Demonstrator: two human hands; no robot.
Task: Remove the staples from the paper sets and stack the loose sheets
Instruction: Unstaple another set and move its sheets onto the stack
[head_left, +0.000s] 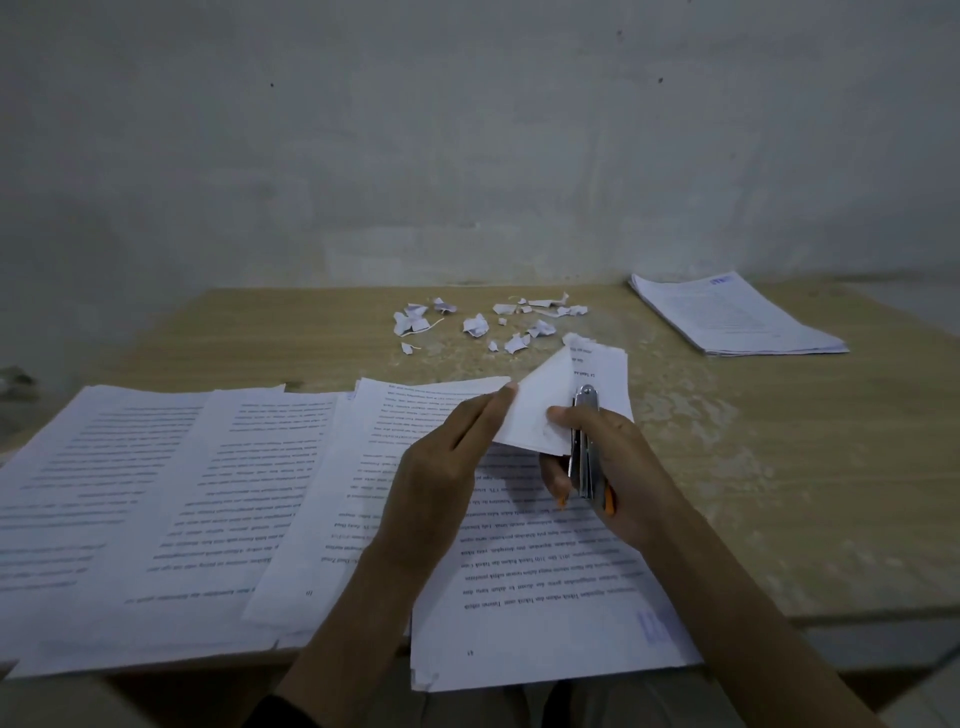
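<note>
- Two hands working at one grip point, over the far right corner of one paper set that is lying on the table.
- Right hand is gripping one metal stapler, fingers curled round its body; nose is pointing away from the person, sitting against the turned-up corner of the set. The thumb is pressing on that corner.
- Left hand is lying just left of the stapler, fingers nearly straight along the corner's left edge, touching it. Thumb is hidden, so I cannot tell whether it is pinching the paper.
- The rest of the set is running from the grip back toward the person, overhanging the near table edge.
- Left of the grip: printed sheets are fanning out, overlapping; at least three layers countable.
- Beyond the grip, near the wall: torn paper scraps are lying scattered, more than ten; exact count not readable.
- Far right of the grip, well apart: one stack of sheets is resting flat.
</note>
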